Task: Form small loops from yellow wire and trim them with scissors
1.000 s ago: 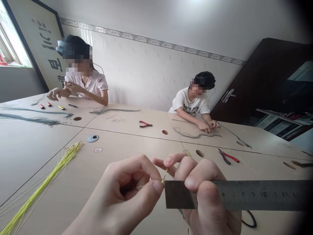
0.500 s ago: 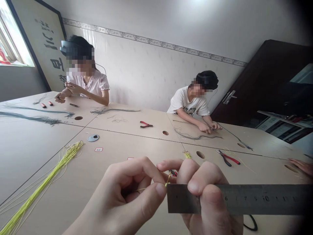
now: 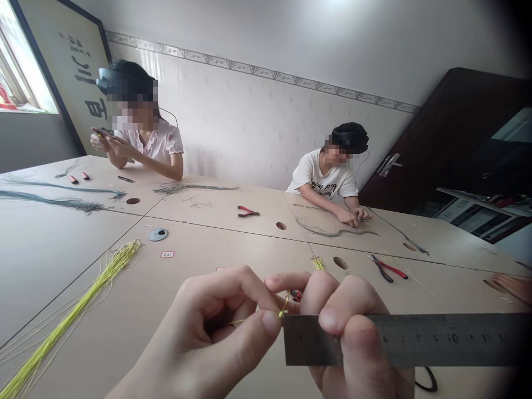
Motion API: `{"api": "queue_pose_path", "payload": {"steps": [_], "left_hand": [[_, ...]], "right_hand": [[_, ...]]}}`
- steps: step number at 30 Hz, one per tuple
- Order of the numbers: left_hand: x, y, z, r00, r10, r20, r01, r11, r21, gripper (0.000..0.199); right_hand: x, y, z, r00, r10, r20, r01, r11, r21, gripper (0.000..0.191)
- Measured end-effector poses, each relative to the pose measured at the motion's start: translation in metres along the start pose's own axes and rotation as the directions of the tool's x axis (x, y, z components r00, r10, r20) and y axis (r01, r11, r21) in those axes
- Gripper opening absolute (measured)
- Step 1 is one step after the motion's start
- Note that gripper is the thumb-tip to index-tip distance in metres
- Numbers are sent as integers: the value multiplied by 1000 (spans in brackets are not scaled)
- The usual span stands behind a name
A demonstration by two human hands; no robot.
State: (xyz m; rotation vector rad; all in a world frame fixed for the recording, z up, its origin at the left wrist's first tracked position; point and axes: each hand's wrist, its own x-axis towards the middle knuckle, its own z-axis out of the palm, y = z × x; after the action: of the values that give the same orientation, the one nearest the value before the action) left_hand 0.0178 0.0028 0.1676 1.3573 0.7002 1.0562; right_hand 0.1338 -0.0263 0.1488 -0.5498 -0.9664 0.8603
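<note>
My left hand (image 3: 224, 327) pinches a thin yellow cord (image 3: 281, 313) between thumb and forefinger, with a small knot or loop showing at the fingertips. My right hand (image 3: 353, 327) is closed on a steel ruler (image 3: 440, 338), whose left end meets the cord at my left thumb. The right forefinger reaches over toward the left fingertips, beside the yellow loop. On the left of the table lies a long bundle of yellow cords (image 3: 78, 310). Red-handled pliers (image 3: 296, 296) are partly hidden behind my hands.
Pliers (image 3: 388, 269) lie beyond the ruler, and another pair (image 3: 248, 211) sits farther off. A short yellow bundle (image 3: 318, 262), a round grey cap (image 3: 158, 234) and grey-blue cords (image 3: 50, 198) rest on the table (image 3: 199, 244). Two people sit opposite; another hand (image 3: 513, 287) shows at right.
My hands and the ruler stay nearly still; the ruler's end sits slightly lower, showing more of the yellow knot. The person at left has raised both hands higher.
</note>
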Motion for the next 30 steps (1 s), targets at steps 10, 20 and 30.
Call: {"api": "queue_pose_path", "payload": {"steps": [10,20,30], "left_hand": [[-2,1,-2,999,-46,-20,47,997,66,34],[-2,1,-2,996,-72,-56,76,995,67,37],[0,-3,-5,999,-33,42,32,999,33,36]], "right_hand": [[2,0,-3,1000,11,4,-11,1000,-24,20],[7,-1,-16,976,-78,201,93,993,-69,19],[9,0,-14,978,-87,189,104,991,-82,19]]}}
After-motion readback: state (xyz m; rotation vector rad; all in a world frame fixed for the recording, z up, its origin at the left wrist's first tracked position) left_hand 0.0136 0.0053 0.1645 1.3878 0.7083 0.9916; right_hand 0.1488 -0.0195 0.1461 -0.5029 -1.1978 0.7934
